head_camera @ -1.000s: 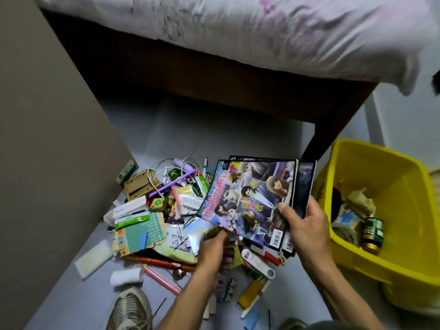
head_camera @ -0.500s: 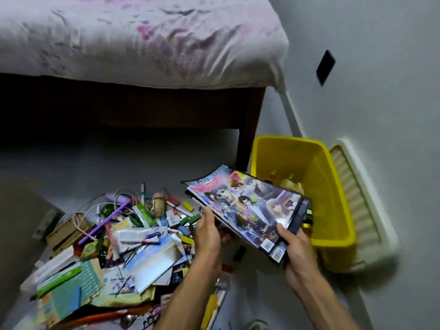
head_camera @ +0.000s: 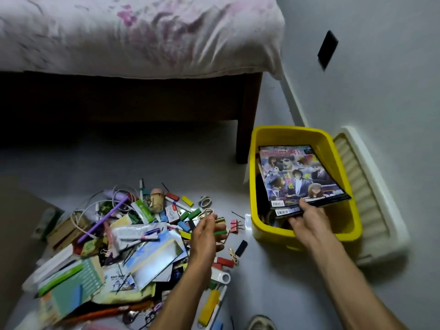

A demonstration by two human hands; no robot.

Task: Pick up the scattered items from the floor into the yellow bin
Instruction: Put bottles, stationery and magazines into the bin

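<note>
We hold a stack of shiny picture magazines (head_camera: 298,177) in our right hand (head_camera: 303,219), thumb on top, fingers under. The stack sits tilted inside the yellow plastic bin (head_camera: 342,225). Our left hand (head_camera: 206,234) hangs loose over the messy pile of small things (head_camera: 123,234) on the grey floor (head_camera: 166,160), holding nothing.

A home bedroom: bed (head_camera: 133,36) with rumpled floral sheet (head_camera: 190,44), bare floor (head_camera: 142,163), plain wall (head_camera: 381,67).

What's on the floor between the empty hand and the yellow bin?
In the head view, pink binder clips and a thin hairpin lie on the floor between the left hand and the yellow bin; the rest is bare floor.
</note>
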